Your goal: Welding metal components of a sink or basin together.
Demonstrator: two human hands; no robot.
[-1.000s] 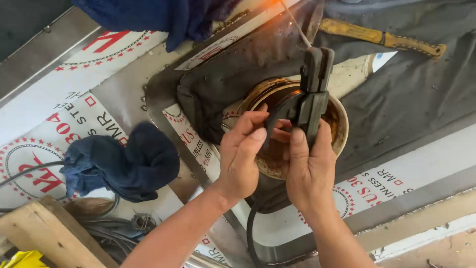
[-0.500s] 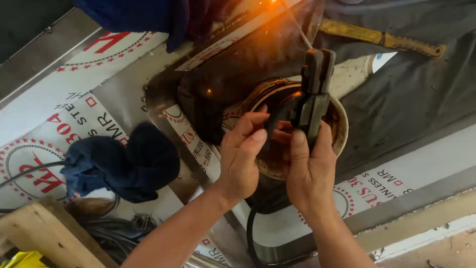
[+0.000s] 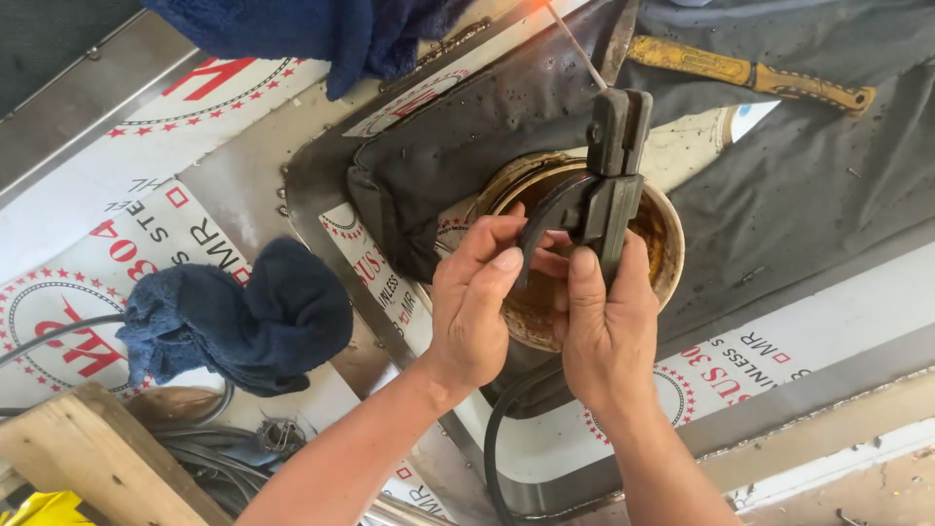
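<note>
One black electrode holder (image 3: 606,180), centre-right of frame, w/ one thin rod (image 3: 575,44) running to the top edge. Right hand (image 3: 606,326) clamped round its grip; left hand (image 3: 479,302) pinching the lever just beside it, hands touching. Two blue rags: one (image 3: 239,317) centre-left, one (image 3: 302,29) at top. One rusty round tin (image 3: 662,229) behind the hands, probably; half hidden.

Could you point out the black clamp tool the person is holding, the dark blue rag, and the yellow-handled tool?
black clamp tool (image 3: 612,170): head view, on its upper body above the fingers.
dark blue rag (image 3: 243,321): head view, on the middle of the bunched cloth.
yellow-handled tool (image 3: 740,70): head view, midway along its yellow handle.
</note>
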